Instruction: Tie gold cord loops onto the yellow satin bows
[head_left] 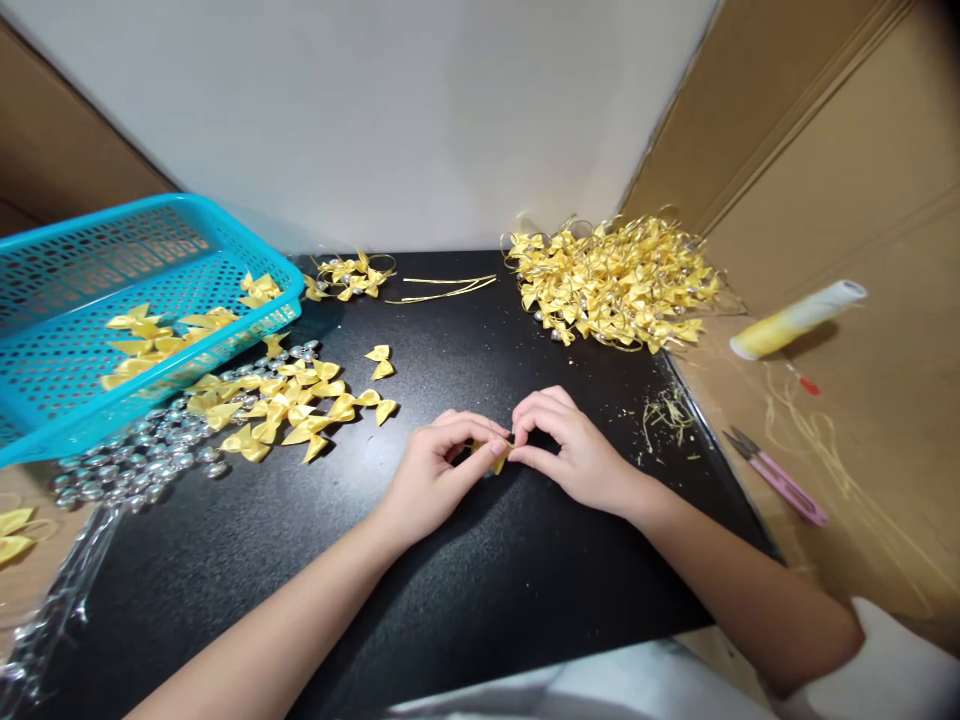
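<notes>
Above the black table, my left hand pinches a yellow ribbon bow between thumb and fingers. My right hand is closed in a pinch at the bow's right side, fingertips nearly touching those of my left; what it holds is too small to make out. Left of my hands lie loose yellow bows, with silver beads beside and below them. One bow sits apart from the others. Two or three gold cords lie farther back.
A blue basket with yellow bows stands at the left. A large heap of corded bows is at the back right, a smaller group at the back. Pink snips, a thread spool and cord scraps lie at the right.
</notes>
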